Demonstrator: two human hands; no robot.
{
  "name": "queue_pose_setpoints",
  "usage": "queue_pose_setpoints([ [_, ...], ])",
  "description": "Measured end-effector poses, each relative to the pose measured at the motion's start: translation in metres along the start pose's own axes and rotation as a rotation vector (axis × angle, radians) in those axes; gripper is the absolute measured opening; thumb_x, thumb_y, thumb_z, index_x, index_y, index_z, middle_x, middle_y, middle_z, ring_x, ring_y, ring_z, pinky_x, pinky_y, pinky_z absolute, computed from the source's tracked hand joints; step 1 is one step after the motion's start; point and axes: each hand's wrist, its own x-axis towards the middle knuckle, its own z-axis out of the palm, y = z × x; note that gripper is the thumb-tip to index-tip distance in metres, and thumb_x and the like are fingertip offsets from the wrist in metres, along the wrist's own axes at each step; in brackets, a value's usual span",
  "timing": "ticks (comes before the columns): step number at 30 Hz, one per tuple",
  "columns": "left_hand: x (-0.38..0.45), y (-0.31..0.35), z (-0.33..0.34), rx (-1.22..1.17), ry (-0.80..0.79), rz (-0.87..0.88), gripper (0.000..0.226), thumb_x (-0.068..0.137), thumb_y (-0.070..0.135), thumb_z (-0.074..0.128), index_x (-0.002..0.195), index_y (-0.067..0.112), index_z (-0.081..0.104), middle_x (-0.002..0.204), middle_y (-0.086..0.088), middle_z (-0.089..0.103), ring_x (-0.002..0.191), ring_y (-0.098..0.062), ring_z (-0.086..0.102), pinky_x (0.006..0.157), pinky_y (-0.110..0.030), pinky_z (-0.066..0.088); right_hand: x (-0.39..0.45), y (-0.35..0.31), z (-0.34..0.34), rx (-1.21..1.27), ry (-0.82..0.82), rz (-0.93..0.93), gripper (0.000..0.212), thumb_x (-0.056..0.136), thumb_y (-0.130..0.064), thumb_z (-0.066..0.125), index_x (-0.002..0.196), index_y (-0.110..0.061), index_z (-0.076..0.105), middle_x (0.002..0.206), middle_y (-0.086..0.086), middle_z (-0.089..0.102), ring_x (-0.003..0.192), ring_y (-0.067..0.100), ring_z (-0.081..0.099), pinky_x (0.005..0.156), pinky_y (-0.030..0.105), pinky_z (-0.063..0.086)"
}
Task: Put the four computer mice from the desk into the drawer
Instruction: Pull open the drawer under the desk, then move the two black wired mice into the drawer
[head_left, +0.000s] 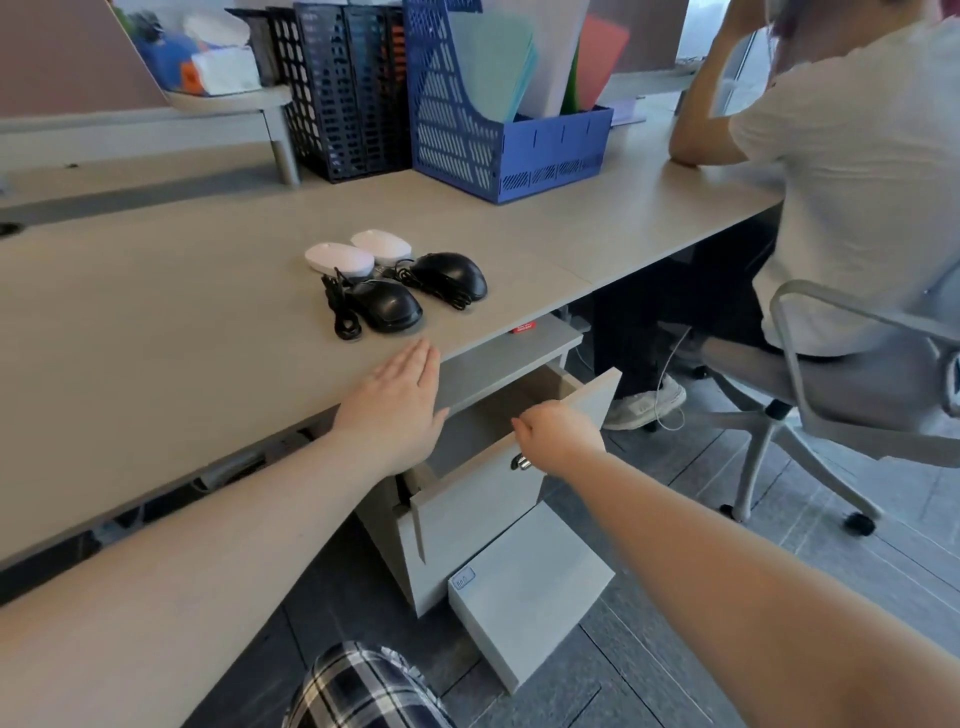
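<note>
The desk fills most of the view, and the left hand lies flat on its front edge, fingers straight and pressed together, holding nothing. Below and to the right of that hand, the drawer of the cabinet under the desk stands pulled open, and what shows of its inside looks bare. The right hand is curled over the top edge of the drawer front, fingers closed on it. All four mice sit in a cluster just beyond the left hand's fingertips: a black mouse with its coiled cord nearest, a second black mouse just right of it, and two white mice side by side behind them. So the drawer is open, but none of the four mice has gone in; all the carrying is left.
</note>
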Motion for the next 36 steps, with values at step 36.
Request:
queue_pose_setpoints([
  [36, 0.002, 0.004, -0.025, -0.08, 0.303, -0.076, 0.03, 0.094, 0.033, 0.044, 0.11, 0.01, 0.054, 0.111, -0.01, 0.058, 0.104, -0.03, 0.052, 0.074, -0.04, 0.044, -0.016, 0.002, -0.047, 0.002, 0.069, 0.074, 0.039, 0.095, -0.039, 0.037, 0.093, -0.012, 0.065, 0.088, 0.004, 0.064, 0.089, 0.029, 0.064, 0.065, 0.03, 0.046],
])
